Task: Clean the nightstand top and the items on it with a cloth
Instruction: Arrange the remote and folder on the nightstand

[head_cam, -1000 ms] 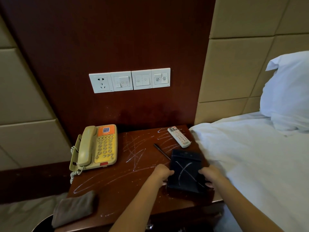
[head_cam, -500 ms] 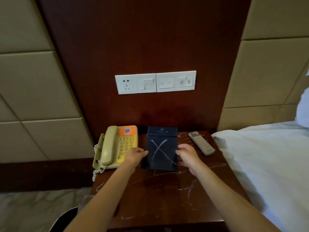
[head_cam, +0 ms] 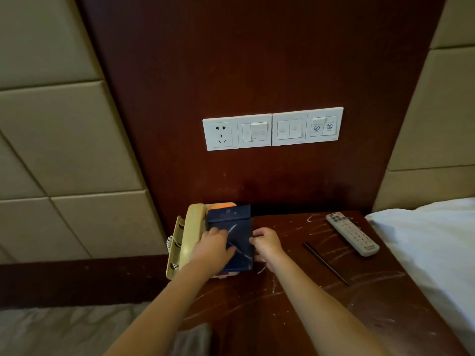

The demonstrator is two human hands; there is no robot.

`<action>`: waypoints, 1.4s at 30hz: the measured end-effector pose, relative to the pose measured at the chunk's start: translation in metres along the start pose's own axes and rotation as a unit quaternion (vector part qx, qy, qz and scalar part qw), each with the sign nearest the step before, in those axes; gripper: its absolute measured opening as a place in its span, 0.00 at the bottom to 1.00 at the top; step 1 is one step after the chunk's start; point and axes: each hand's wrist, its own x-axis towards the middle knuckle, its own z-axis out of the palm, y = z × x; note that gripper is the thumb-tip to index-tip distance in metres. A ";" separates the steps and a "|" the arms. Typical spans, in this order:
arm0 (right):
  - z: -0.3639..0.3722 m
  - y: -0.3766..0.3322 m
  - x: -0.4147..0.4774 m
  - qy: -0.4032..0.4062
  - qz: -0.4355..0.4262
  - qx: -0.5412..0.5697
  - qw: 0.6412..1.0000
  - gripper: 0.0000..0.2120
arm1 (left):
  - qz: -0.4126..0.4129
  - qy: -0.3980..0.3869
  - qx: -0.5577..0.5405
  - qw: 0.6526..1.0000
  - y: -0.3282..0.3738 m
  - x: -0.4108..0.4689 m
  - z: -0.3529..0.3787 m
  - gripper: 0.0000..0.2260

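Note:
A dark writing tablet [head_cam: 237, 222] with a white scrawl lies on top of the beige telephone [head_cam: 191, 227] at the back left of the nightstand [head_cam: 308, 317]. My left hand [head_cam: 213, 249] rests flat on the tablet's face, fingers spread. Fingers curled, my right hand [head_cam: 267, 244] holds the tablet's right edge. White scribble marks cover the brown wooden top. At the near left corner a grey cloth [head_cam: 191, 340] lies partly hidden behind my left forearm. A white remote [head_cam: 352, 233] and a thin black pen [head_cam: 325, 263] lie to the right.
A white bed [head_cam: 431, 240] butts against the nightstand's right side. On the wooden wall panel above sits a row of white sockets and switches [head_cam: 272, 129]. Padded beige wall panels flank it, with grey floor at lower left.
Both hands carried the tablet from the nightstand's front right, across the middle, onto the telephone. My view swung left, so the pillow is out of sight.

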 end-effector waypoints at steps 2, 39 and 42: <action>0.005 0.001 0.005 0.016 -0.027 -0.058 0.998 0.04 | 0.015 -0.042 0.061 0.997 -0.001 0.001 0.008 0.27; 0.009 -0.017 -0.031 0.058 -0.177 -0.249 0.950 0.31 | 0.010 0.057 0.104 0.993 -0.025 -0.008 0.003 0.30; 0.042 -0.024 -0.038 0.061 -0.151 -0.262 0.951 0.32 | -0.012 0.054 0.108 0.993 -0.038 -0.013 0.000 0.28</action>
